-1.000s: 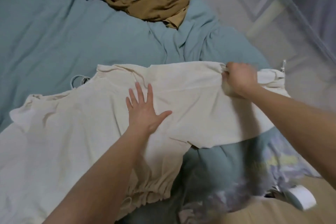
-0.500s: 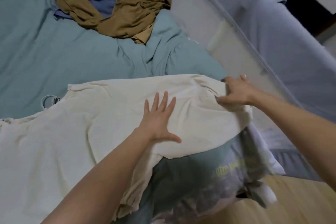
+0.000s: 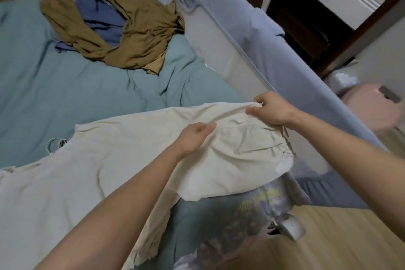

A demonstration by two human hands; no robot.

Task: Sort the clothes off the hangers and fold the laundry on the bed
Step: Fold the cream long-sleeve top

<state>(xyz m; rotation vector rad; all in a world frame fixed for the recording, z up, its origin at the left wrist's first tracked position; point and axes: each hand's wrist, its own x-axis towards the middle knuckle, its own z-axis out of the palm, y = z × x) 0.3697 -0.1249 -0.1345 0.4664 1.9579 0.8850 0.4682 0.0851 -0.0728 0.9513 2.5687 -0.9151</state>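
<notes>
Cream garment [image 3: 131, 160]: left hand [image 3: 192, 136], flat a second ago, now lifts with curling fingers; right hand [image 3: 271, 109] still pinches the sleeve edge, folding underway.

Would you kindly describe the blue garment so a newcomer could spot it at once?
Start at the teal bed sheet and look to its far side. A blue garment lies crumpled there beneath the mustard-brown garment, the only blue piece in that heap.

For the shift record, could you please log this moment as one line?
stage: folding | left hand: resting on cream garment | right hand: pinching its edge | brown garment: unfolded
</notes>
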